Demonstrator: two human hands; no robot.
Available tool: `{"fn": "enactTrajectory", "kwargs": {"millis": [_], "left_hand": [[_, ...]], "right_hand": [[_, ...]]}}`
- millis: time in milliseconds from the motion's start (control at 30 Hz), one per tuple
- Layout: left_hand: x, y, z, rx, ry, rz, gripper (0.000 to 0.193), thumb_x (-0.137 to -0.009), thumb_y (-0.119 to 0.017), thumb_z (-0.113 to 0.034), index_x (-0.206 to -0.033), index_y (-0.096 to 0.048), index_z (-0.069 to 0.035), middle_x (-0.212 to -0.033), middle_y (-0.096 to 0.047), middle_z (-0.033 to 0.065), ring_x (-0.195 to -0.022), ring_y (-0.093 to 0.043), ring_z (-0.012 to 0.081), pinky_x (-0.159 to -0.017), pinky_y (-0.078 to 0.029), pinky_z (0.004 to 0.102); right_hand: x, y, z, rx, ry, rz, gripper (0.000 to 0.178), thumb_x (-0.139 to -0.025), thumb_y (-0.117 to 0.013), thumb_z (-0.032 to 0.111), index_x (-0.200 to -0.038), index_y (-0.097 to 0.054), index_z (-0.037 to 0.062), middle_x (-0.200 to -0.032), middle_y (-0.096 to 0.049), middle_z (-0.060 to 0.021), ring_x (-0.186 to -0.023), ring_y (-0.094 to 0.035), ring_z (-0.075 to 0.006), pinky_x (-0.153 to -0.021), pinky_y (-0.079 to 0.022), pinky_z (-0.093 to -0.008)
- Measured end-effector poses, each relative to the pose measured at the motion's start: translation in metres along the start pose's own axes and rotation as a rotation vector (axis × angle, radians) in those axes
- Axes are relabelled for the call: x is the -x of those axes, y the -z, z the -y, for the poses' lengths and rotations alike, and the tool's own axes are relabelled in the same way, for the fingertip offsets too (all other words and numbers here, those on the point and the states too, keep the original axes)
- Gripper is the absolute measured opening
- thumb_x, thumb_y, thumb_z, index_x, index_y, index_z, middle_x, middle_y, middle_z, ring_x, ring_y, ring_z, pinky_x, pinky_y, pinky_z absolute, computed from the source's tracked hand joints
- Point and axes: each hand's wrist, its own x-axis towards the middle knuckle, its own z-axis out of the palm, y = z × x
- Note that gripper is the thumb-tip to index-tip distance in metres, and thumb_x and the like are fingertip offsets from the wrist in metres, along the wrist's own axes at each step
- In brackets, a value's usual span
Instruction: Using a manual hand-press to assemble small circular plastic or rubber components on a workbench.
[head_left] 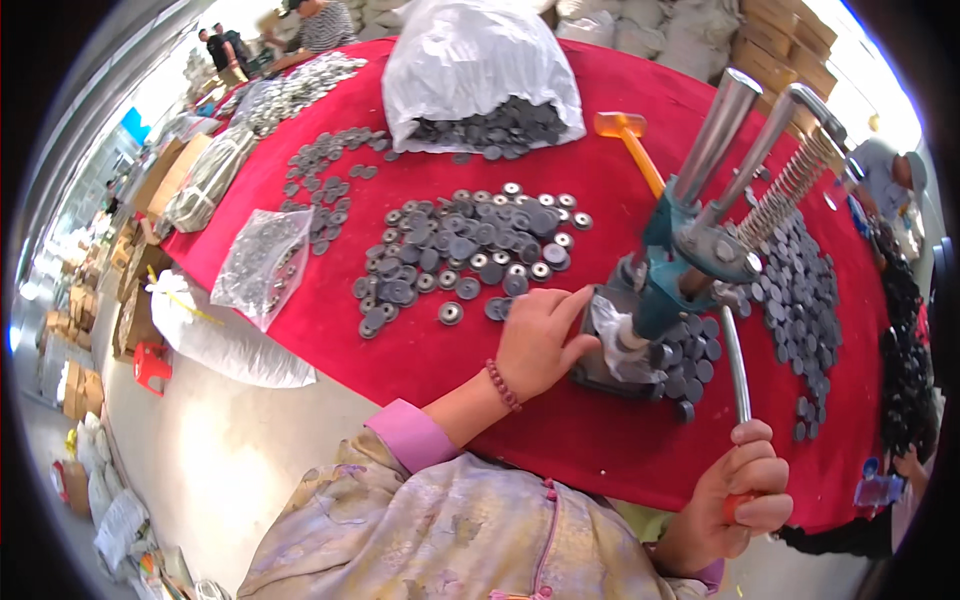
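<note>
Head view: my right grip (718, 502) clenches the lever (737, 362); discs (467, 288) beyond my left grip (543, 340), hold unclear, seem pending; rightward pile (798, 312) probably done.

Right hand (752, 484) hides most of red grip (737, 508)

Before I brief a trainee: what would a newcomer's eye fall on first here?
Probably the teal press, right of centre on the red tablecloth, its lever gripped by the right hand. Then the big white sack at the far side, open over dark grey discs.
</note>
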Motion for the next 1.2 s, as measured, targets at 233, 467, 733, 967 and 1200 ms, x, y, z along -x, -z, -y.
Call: {"fn": "enactTrajectory", "kwargs": {"millis": [233, 467, 733, 967, 1200], "left_hand": [[0.025, 0.035, 0.059, -0.379, 0.179, 0.055, 0.032, -0.073, -0.078, -0.020, -0.104, -0.071, -0.015, -0.095, -0.059, 0.0039, -0.092, -0.056, 0.0238, -0.080, -0.042, 0.0402], [0.031, 0.029, 0.050, -0.365, -0.180, 0.206, 0.008, -0.075, -0.063, -0.014, -0.080, -0.068, -0.013, -0.078, -0.060, 0.0026, -0.077, -0.060, 0.0238, -0.069, -0.046, 0.0390], [0.051, 0.029, 0.049, -0.179, -0.032, 0.163, 0.011, -0.078, -0.071, -0.017, -0.087, -0.070, -0.012, -0.104, -0.066, 0.0062, -0.091, -0.061, 0.0229, -0.079, -0.045, 0.0383], [0.059, 0.064, 0.069, 0.065, 0.212, -0.005, 0.020, -0.073, -0.077, -0.011, -0.092, -0.071, -0.009, -0.095, -0.068, 0.0080, -0.088, -0.064, 0.0270, -0.078, -0.049, 0.0382], [0.069, 0.089, 0.103, 0.082, 0.435, -0.113, 0.023, -0.076, -0.078, -0.014, -0.097, -0.072, -0.005, -0.096, -0.069, 0.0095, -0.089, -0.065, 0.0268, -0.080, -0.051, 0.0368]], "right_hand": [[0.002, -0.003, 0.004, 0.027, -0.024, -0.061, 0.029, -0.093, -0.054, 0.041, -0.084, -0.042, 0.0158, -0.077, -0.037, -0.0032, -0.069, -0.038, -0.0191, -0.081, -0.034, -0.0461], [0.004, -0.003, 0.003, 0.140, 0.012, -0.133, 0.023, -0.096, -0.045, 0.033, -0.083, -0.039, 0.0154, -0.074, -0.034, -0.0037, -0.066, -0.038, -0.0202, -0.080, -0.035, -0.0469], [-0.011, -0.024, 0.010, 0.035, 0.070, -0.055, 0.025, -0.100, -0.052, 0.031, -0.091, -0.047, 0.0086, -0.077, -0.041, -0.0103, -0.067, -0.042, -0.0243, -0.082, -0.043, -0.0509], [-0.007, -0.015, 0.003, 0.066, 0.092, -0.027, 0.025, -0.102, -0.048, 0.035, -0.096, -0.047, 0.0103, -0.081, -0.044, -0.0096, -0.070, -0.046, -0.0258, -0.082, -0.043, -0.0505], [-0.004, -0.011, -0.004, 0.032, 0.137, -0.027, 0.028, -0.101, -0.048, 0.039, -0.097, -0.048, 0.0108, -0.082, -0.044, -0.0096, -0.072, -0.047, -0.0267, -0.081, -0.043, -0.0501]]}}
